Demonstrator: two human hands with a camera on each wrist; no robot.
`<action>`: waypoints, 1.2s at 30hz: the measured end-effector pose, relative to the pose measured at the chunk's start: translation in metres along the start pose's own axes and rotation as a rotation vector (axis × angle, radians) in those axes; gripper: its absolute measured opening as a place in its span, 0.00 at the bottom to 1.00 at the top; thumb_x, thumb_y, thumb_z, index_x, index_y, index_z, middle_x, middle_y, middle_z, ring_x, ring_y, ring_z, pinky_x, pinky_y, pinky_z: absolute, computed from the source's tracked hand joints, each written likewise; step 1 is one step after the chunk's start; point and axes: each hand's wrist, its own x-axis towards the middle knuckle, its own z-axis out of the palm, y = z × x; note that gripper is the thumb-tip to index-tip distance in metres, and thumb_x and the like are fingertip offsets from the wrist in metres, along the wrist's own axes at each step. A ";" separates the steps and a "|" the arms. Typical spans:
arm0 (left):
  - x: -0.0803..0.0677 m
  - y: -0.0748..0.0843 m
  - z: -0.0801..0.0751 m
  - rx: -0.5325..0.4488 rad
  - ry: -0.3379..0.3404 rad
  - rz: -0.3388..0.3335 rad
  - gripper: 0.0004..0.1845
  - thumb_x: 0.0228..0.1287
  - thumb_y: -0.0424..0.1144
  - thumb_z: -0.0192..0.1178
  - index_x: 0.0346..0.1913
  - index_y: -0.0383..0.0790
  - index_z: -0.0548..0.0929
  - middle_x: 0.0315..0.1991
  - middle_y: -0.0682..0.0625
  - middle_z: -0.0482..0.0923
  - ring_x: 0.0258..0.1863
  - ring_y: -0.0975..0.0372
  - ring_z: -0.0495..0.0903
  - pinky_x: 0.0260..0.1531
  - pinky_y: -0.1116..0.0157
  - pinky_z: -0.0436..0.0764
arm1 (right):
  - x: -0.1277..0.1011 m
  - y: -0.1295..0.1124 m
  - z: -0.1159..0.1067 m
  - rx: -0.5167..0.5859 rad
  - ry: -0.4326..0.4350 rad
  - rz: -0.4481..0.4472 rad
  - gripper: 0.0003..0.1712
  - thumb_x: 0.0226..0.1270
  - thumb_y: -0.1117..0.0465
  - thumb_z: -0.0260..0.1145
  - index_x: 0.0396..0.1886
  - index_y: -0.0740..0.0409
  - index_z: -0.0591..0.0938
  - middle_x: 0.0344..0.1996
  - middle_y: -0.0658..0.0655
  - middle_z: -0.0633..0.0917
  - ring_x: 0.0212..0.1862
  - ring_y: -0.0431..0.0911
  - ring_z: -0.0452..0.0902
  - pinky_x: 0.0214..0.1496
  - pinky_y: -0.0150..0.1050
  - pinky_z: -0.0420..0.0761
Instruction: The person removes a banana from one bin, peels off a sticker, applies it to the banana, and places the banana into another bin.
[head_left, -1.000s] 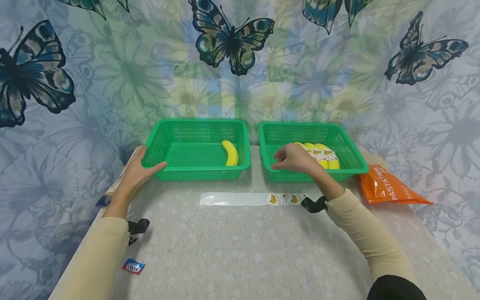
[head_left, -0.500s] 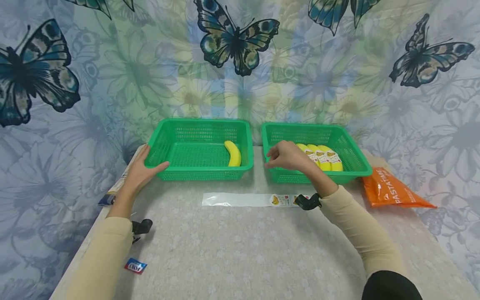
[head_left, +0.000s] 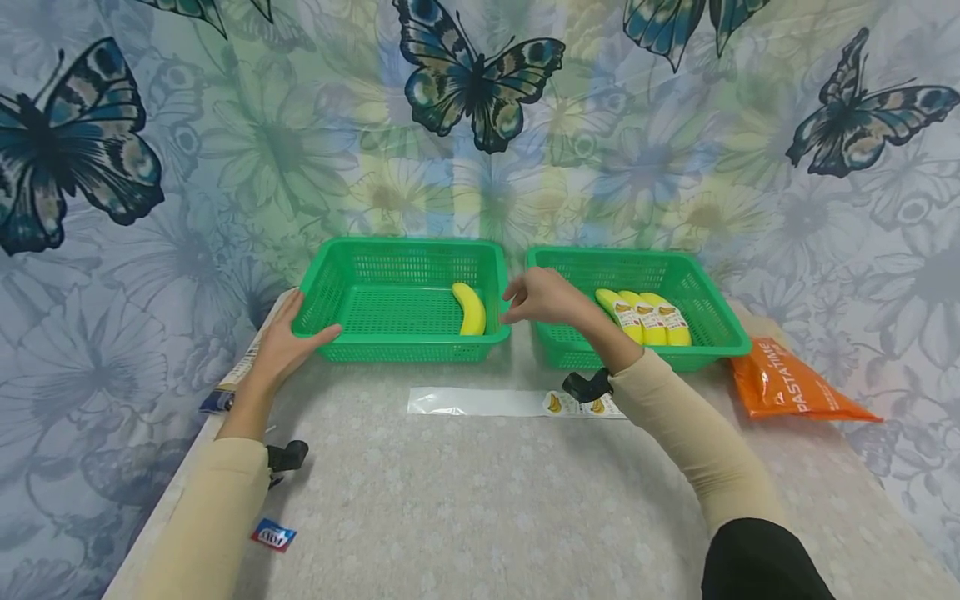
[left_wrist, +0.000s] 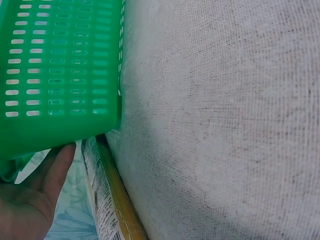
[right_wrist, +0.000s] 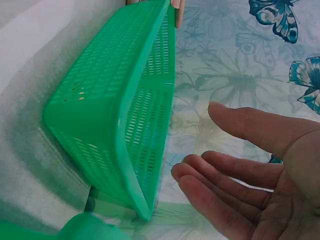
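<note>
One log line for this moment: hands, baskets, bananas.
left hand: grips left basket corner | right hand: open, empty, beside its right rim | single banana: in left basket | three bananas: in right basket

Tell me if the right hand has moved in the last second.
Yes. The right hand has gone left, from over the right basket with the three bananas to the gap beside the left basket.

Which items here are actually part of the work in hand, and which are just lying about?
In hand:
left hand gripping the left green basket
single banana in it
right hand, empty, reaching toward that basket

Lying about:
right green basket with three labelled bananas
sticker strip
orange Pastatime packet
small blue packet
</note>
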 end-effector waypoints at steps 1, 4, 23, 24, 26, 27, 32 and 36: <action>0.000 -0.001 -0.001 0.002 0.002 0.001 0.56 0.59 0.68 0.58 0.78 0.53 0.34 0.80 0.50 0.28 0.77 0.40 0.32 0.64 0.27 0.46 | 0.005 -0.002 0.000 0.003 0.000 -0.012 0.23 0.58 0.53 0.74 0.52 0.58 0.85 0.43 0.57 0.89 0.44 0.48 0.85 0.46 0.42 0.84; 0.000 -0.003 -0.002 0.004 0.008 -0.001 0.56 0.60 0.67 0.58 0.78 0.53 0.34 0.80 0.50 0.28 0.77 0.40 0.32 0.64 0.26 0.46 | 0.021 -0.007 -0.001 0.026 -0.004 -0.043 0.24 0.59 0.53 0.73 0.53 0.60 0.84 0.44 0.58 0.89 0.46 0.49 0.85 0.47 0.42 0.84; 0.000 -0.002 -0.001 -0.026 0.040 -0.015 0.55 0.60 0.65 0.60 0.79 0.54 0.36 0.80 0.49 0.31 0.78 0.40 0.35 0.66 0.28 0.48 | 0.111 -0.019 -0.006 -0.022 -0.087 -0.003 0.29 0.62 0.50 0.70 0.59 0.60 0.80 0.56 0.60 0.83 0.47 0.50 0.84 0.52 0.42 0.83; 0.001 -0.002 -0.001 -0.027 0.042 -0.013 0.55 0.60 0.65 0.60 0.79 0.54 0.37 0.80 0.49 0.31 0.78 0.40 0.35 0.66 0.28 0.48 | 0.114 -0.017 -0.006 -0.020 -0.094 0.004 0.29 0.63 0.50 0.70 0.60 0.61 0.80 0.56 0.61 0.83 0.48 0.50 0.84 0.53 0.42 0.83; 0.001 -0.001 0.000 -0.031 0.044 -0.009 0.55 0.59 0.65 0.60 0.79 0.54 0.37 0.80 0.49 0.31 0.78 0.40 0.35 0.66 0.28 0.49 | 0.121 -0.015 -0.005 -0.004 -0.110 0.023 0.29 0.63 0.51 0.70 0.60 0.62 0.79 0.54 0.62 0.84 0.50 0.52 0.84 0.55 0.44 0.83; 0.001 -0.001 0.000 -0.033 0.046 -0.006 0.55 0.59 0.65 0.61 0.79 0.54 0.37 0.80 0.49 0.31 0.78 0.40 0.35 0.66 0.28 0.49 | 0.125 -0.013 -0.005 -0.001 -0.117 0.032 0.29 0.63 0.51 0.70 0.60 0.63 0.80 0.53 0.62 0.85 0.51 0.53 0.84 0.55 0.44 0.83; -0.001 -0.001 0.001 -0.038 0.056 -0.001 0.55 0.59 0.64 0.62 0.79 0.53 0.38 0.81 0.49 0.32 0.78 0.41 0.37 0.66 0.29 0.49 | 0.143 -0.007 0.005 0.012 -0.136 0.061 0.29 0.62 0.51 0.71 0.57 0.64 0.81 0.49 0.63 0.86 0.46 0.53 0.85 0.53 0.44 0.84; -0.003 -0.002 0.002 -0.046 0.063 0.000 0.56 0.59 0.63 0.63 0.79 0.53 0.39 0.81 0.49 0.33 0.78 0.41 0.37 0.66 0.29 0.49 | 0.154 -0.006 0.012 0.035 -0.147 0.111 0.27 0.62 0.52 0.70 0.56 0.65 0.81 0.52 0.64 0.84 0.48 0.53 0.85 0.53 0.43 0.84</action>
